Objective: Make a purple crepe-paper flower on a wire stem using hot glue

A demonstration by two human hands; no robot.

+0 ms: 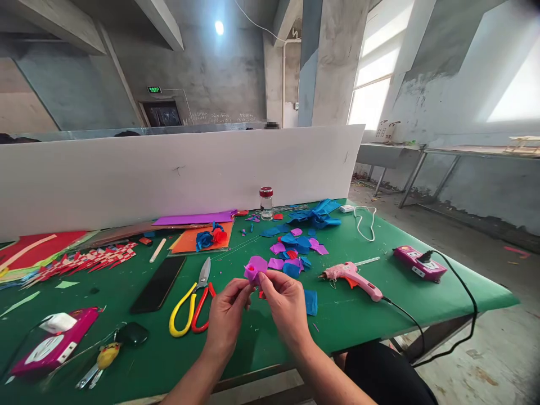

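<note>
Purple flower [257,265], red inside, sits just below frame centre, at fingertips of both hands. Left to right: phone [158,284] lower left; scissors [194,301] beside it, handles toward bottom edge; left hand [229,308], fingers curled, thumb and fingertips pinched together at flower's base; right hand [287,301], thumb and forefinger closed on flower; loose petals [301,244], blue and purple, above right hand; glue gun [356,280] lying right of centre; power strip [419,264] farther right.

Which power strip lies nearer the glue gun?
The right strip, with a black plug; the left strip, with a white adapter, lies left of the phone.
</note>
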